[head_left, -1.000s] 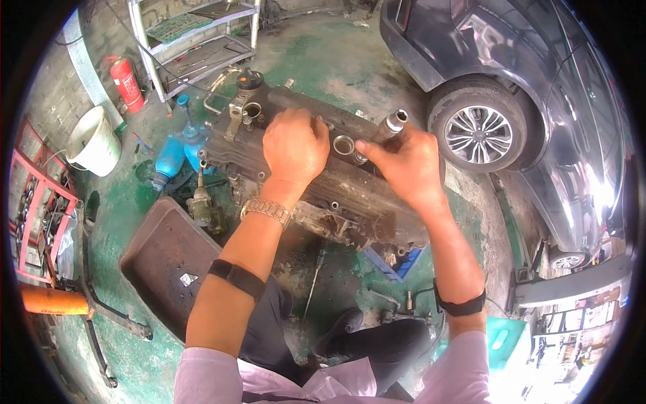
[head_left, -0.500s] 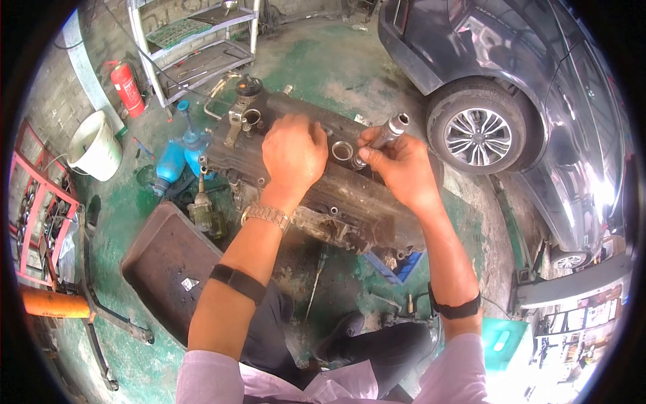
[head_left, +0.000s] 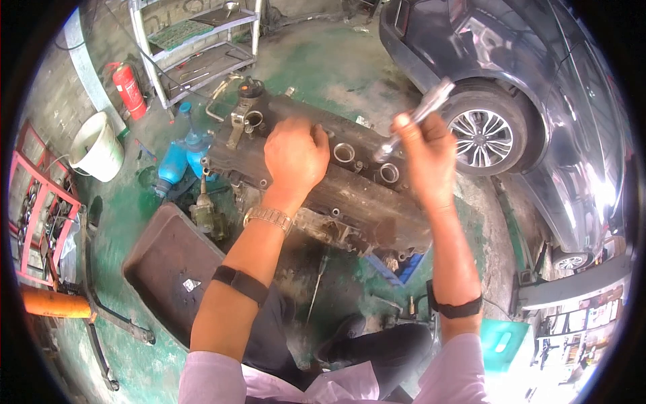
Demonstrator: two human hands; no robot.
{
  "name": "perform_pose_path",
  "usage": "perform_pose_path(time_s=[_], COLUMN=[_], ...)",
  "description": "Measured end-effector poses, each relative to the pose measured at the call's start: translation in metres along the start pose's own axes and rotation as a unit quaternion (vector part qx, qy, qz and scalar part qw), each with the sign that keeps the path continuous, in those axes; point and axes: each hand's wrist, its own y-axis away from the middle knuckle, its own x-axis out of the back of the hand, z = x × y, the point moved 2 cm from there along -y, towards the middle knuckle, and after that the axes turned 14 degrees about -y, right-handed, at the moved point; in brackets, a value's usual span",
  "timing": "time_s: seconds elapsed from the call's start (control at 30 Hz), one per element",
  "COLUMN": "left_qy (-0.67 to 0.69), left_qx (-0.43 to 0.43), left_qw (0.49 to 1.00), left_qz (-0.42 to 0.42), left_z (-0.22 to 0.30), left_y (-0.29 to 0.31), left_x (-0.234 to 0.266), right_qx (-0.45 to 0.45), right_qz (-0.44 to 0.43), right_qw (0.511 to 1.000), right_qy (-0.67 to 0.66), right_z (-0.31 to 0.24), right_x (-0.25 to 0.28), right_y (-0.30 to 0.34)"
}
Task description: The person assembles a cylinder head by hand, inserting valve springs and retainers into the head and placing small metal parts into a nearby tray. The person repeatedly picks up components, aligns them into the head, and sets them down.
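Moments earlier held low over the engine's [head_left: 316, 182] right-hand plug wells, the metal socket wrench [head_left: 420, 114] was lifted clear, gripped in the closed fingers of the right hand [head_left: 424, 158]. The left hand [head_left: 293, 158] was kept pressed, fingers curled, on the cover's middle; a dark car [head_left: 511, 101] was parked beyond.

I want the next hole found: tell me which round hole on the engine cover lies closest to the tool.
The hole just below the tool; the other sits nearer the left hand.

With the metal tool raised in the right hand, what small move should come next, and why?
Probably lower the metal tool back toward a round hole in the engine cover. The right hand holds it above the cover, while the left hand rests flat on the cover, steadying it.
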Motion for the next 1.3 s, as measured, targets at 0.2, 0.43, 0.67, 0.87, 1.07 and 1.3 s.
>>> perform_pose_path(time_s=[0.2,0.43,0.67,0.87,1.07,1.3], left_qy=[0.004,-0.009,0.007,0.007,0.015,0.008], left_qx=[0.008,0.010,0.009,0.009,0.010,0.011], left_qw=[1.000,1.000,1.000,1.000,1.000,1.000], left_qz=[-0.009,-0.015,0.000,0.004,0.007,0.005], left_z=[0.000,0.000,-0.001,-0.001,-0.001,-0.001], left_y=[0.000,-0.001,0.001,0.001,0.001,0.000], left_x=[-0.001,0.000,-0.002,-0.003,-0.001,-0.001], right_qx=[-0.038,0.057,0.072,0.105,0.128,0.123], right_qz=[-0.213,-0.319,-0.344,-0.359,-0.355,-0.275], right_qw=[0.949,0.844,0.808,0.772,0.799,0.895], right_qy=[0.228,0.427,0.473,0.513,0.468,0.330], right_z=[-0.026,-0.046,-0.047,-0.058,-0.067,-0.060], right_x=[0.030,0.030,0.022,0.008,-0.004,-0.006], right_y=[-0.018,-0.020,-0.022,-0.021,-0.025,-0.029])
